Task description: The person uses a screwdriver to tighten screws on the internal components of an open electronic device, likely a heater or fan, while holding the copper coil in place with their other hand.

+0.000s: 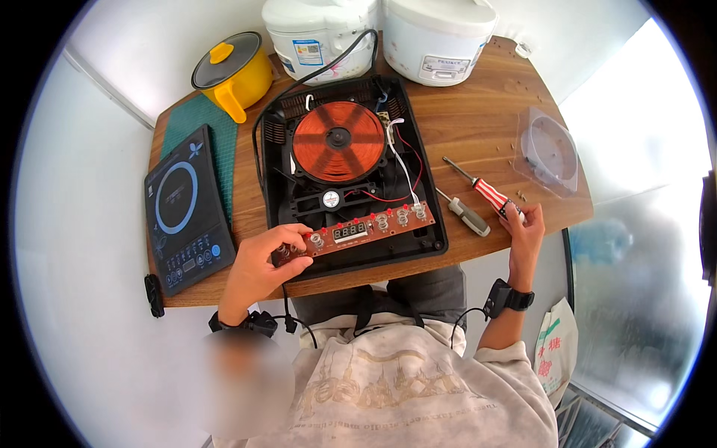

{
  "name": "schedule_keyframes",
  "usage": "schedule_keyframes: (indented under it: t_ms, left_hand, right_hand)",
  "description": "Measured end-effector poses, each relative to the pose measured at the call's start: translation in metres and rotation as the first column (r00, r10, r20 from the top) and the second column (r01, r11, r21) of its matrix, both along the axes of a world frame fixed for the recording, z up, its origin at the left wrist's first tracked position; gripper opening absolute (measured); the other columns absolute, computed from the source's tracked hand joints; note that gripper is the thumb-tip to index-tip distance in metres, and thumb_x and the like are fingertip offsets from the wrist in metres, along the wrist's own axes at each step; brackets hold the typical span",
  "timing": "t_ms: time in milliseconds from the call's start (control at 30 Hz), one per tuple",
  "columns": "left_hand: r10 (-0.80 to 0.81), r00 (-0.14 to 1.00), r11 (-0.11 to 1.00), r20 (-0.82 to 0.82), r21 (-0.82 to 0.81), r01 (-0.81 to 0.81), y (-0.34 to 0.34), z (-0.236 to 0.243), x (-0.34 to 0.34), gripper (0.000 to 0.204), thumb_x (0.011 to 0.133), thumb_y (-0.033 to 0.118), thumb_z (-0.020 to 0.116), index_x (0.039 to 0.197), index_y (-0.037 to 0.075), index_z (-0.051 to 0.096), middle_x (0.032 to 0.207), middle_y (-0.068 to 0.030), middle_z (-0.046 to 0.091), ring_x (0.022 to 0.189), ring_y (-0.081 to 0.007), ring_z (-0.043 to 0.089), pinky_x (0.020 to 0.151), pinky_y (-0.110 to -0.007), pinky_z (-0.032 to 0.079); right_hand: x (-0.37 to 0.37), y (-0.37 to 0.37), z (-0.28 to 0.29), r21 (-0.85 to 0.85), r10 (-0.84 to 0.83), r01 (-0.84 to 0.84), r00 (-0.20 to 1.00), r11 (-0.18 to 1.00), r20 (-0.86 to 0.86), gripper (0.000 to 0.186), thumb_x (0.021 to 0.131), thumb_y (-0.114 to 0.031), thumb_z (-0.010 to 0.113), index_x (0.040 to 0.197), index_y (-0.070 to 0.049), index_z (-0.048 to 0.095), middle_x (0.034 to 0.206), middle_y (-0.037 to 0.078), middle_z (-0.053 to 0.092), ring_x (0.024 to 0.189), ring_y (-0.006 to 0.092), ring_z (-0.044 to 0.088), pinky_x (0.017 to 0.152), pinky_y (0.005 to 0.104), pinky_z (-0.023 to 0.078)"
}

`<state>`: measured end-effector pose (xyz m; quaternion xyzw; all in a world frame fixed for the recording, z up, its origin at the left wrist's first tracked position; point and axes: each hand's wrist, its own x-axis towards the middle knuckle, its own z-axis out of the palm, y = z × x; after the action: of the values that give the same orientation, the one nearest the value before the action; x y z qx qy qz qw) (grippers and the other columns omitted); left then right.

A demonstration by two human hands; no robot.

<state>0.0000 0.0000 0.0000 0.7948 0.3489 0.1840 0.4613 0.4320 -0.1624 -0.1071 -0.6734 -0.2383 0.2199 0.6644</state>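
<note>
My left hand [272, 257] grips the left end of a brown control board [367, 239], which has a digit display and red buttons and lies along the front of an opened black appliance housing [429, 245]. A copper coil [317, 149] sits in the housing, with red and white wires running down to the board's area. At the right, my right hand [523, 231] has its fingers closed round the handle of a striped screwdriver [489, 192], whose tip points toward the upper left. A grey-handled screwdriver [470, 220] lies on the table just left of it.
On the wooden table [448, 112] are an induction cooker [190, 231] on a green mat [194, 112], a yellow pot [246, 75], two white cookers [321, 30] [437, 33], a clear plastic part [547, 149] and several screws. A white bag [553, 351] stands below right.
</note>
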Motion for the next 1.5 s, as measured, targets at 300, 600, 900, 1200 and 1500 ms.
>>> schedule_keyframes:
  t_ms: [300,600,900,1200,1500]
  left_hand:
    - [0.002,0.996,0.996,-0.089,0.086,0.006,-0.009,-0.001,0.009,0.028,0.081,0.005,0.083,0.100,0.003,0.063,0.123,-0.0161,0.072,0.097,-0.0227,0.071,0.082,-0.031,0.056]
    - [-0.049,0.983,0.958,-0.177,0.271,0.097,-0.013,-0.012,0.013,0.026,0.084,0.010,0.081,0.104,0.006,0.065,0.126,-0.0088,0.068,0.115,-0.0290,0.065,0.095,-0.039,0.055]
    - [-0.055,0.967,0.915,-0.249,0.376,0.149,-0.015,-0.012,0.017,0.033,0.083,0.012,0.082,0.111,0.006,0.065,0.128,-0.0094,0.066,0.129,-0.0329,0.058,0.105,-0.043,0.051]
    - [0.054,0.970,0.943,-0.239,0.332,0.029,0.000,0.004,0.022,0.028,0.091,0.017,0.074,0.115,0.005,0.066,0.124,-0.0107,0.069,0.117,-0.0321,0.064,0.098,-0.042,0.053]
    - [0.003,0.959,0.939,-0.285,0.331,0.095,0.025,0.028,0.038,0.028,0.093,0.020,0.071,0.116,0.005,0.066,0.114,-0.0125,0.069,0.108,-0.0337,0.066,0.093,-0.041,0.052]
  right_hand:
    - [0.002,-0.002,-0.002,-0.012,0.018,-0.018,1.000,1.000,0.022,0.029,0.095,-0.015,0.078,0.096,-0.003,0.052,0.096,0.008,0.066,0.088,0.0135,0.068,0.077,0.0290,0.061]
    - [0.000,0.000,0.002,-0.014,0.020,-0.020,1.000,1.000,0.011,0.030,0.096,-0.016,0.077,0.094,-0.004,0.050,0.095,0.006,0.062,0.088,0.0135,0.067,0.076,0.0292,0.063]
    - [-0.002,0.000,0.007,-0.059,0.049,-0.047,0.998,0.997,0.029,0.025,0.099,-0.016,0.074,0.097,-0.006,0.051,0.095,0.001,0.056,0.090,0.0100,0.064,0.076,0.0268,0.062]
    - [0.003,-0.001,-0.003,-0.058,0.048,-0.044,0.997,0.997,0.067,0.026,0.096,-0.014,0.076,0.097,-0.005,0.052,0.096,0.003,0.061,0.087,0.0107,0.064,0.072,0.0262,0.058]
    - [-0.020,0.011,0.027,-0.321,0.142,0.125,0.709,0.939,0.691,0.026,0.085,-0.010,0.082,0.098,-0.004,0.060,0.094,0.010,0.062,0.085,0.0287,0.063,0.077,0.0369,0.050]
